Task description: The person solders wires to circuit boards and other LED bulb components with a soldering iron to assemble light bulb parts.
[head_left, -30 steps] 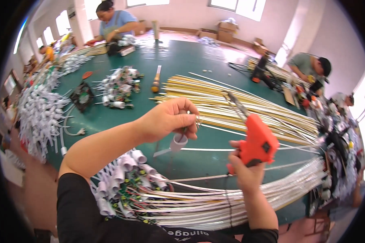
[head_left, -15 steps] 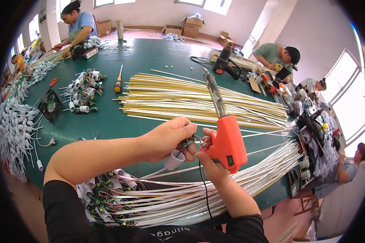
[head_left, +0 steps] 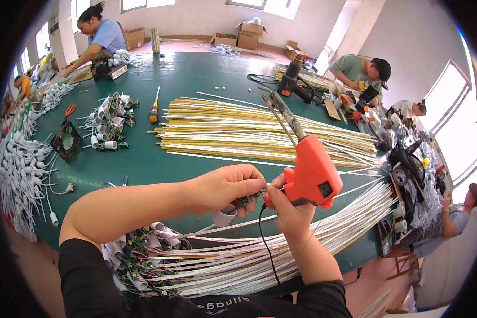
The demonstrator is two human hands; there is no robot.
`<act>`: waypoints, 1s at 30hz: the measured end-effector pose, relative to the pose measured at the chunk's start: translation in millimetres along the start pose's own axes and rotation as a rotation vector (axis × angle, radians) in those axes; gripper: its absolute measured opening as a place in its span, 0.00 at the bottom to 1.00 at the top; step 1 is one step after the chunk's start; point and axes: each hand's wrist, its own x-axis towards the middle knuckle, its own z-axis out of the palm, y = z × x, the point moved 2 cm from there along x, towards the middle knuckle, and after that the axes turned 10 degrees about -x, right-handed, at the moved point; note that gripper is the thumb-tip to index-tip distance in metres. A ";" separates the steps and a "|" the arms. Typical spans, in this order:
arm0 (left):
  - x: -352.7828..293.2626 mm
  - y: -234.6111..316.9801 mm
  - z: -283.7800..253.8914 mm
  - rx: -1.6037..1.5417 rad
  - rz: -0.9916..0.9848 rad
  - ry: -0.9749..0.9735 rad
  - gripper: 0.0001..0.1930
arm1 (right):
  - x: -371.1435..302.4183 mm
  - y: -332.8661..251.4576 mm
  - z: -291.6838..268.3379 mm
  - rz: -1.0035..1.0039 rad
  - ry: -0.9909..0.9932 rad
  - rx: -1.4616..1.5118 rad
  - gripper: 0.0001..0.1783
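Observation:
My right hand (head_left: 287,212) grips an orange soldering gun (head_left: 308,169) by its handle, its long metal tip pointing up and away over the table. My left hand (head_left: 225,186) is closed on a small circuit board (head_left: 247,200) with wires and a white socket (head_left: 225,216) hanging below it, held against the gun's handle. Both hands meet above the near part of the green table (head_left: 143,164). Under my forearms lies a bundle of white strips with sockets and coloured wires (head_left: 206,259).
A stack of yellow strips (head_left: 259,132) lies across the table's middle. White sockets (head_left: 108,122), a screwdriver (head_left: 154,108), a small black fan (head_left: 66,140) and corded parts (head_left: 21,169) are at left. A black power drill (head_left: 292,80) stands far right. Several other people work around the table.
My hands have come together: the right hand brought the orange gun left and up to the left hand, which holds the small board. The view shifted right and closer.

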 end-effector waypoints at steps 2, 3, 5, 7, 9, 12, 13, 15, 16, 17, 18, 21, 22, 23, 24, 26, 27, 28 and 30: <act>-0.2 4.3 -1.4 0.019 -0.023 0.018 0.11 | 2.4 -3.8 -0.6 0.052 0.016 0.090 0.11; -2.5 10.2 -0.7 0.064 -0.055 0.008 0.11 | 4.1 -3.9 -3.5 0.024 -0.023 0.085 0.11; -5.0 16.1 1.8 0.119 -0.092 0.024 0.11 | 9.0 -3.4 -8.1 0.009 -0.072 0.112 0.10; -8.0 19.4 0.1 0.180 -0.120 0.025 0.11 | 13.7 -7.3 -11.9 0.043 0.001 0.128 0.09; -10.2 20.2 -2.3 0.241 -0.143 0.029 0.11 | 21.3 -10.8 -20.1 0.068 0.088 0.187 0.09; -9.9 17.6 -9.2 0.159 -0.141 0.149 0.10 | 24.2 -10.2 -25.5 0.093 0.178 0.253 0.09; -8.3 16.3 -11.0 0.131 -0.097 0.155 0.10 | 23.4 -5.5 -26.2 0.077 0.133 0.226 0.09; -7.9 15.3 -12.2 0.076 -0.045 0.166 0.09 | 18.6 -3.8 -17.6 0.093 0.114 0.193 0.10; -8.4 14.4 -12.2 0.075 -0.044 0.166 0.09 | 15.3 -2.2 -14.1 0.114 0.100 0.154 0.10; -8.8 13.6 -12.5 0.093 -0.031 0.178 0.08 | 12.0 3.5 -13.7 0.125 0.062 0.112 0.15; -8.2 13.4 -11.1 0.113 -0.023 0.192 0.06 | 10.6 3.6 -12.5 0.126 0.063 0.114 0.15; -5.7 12.3 -7.8 0.159 0.000 0.211 0.04 | 7.1 3.1 -6.2 0.109 0.001 0.110 0.18; -5.1 11.9 -7.0 0.160 -0.001 0.209 0.04 | 6.1 2.6 -5.8 0.111 -0.020 0.093 0.20; -4.6 11.8 -6.3 0.205 0.009 0.211 0.05 | 5.5 2.4 -5.4 0.113 -0.041 0.076 0.21; -4.1 12.3 -5.5 0.251 0.020 0.215 0.06 | 5.6 2.7 -5.6 0.113 -0.040 0.076 0.21; -3.5 14.1 -3.0 0.287 0.025 0.221 0.06 | 5.8 3.4 -6.2 0.094 -0.040 0.019 0.22; -3.4 14.8 -2.5 0.321 0.029 0.230 0.06 | 5.4 2.0 -5.5 0.095 -0.039 0.021 0.22; -3.6 15.3 -1.5 0.321 0.027 0.230 0.06 | 4.7 -0.9 -4.6 0.112 -0.045 0.021 0.22; -3.6 16.5 0.1 0.341 0.036 0.280 0.06 | 4.0 -0.9 -3.1 0.128 -0.047 0.022 0.21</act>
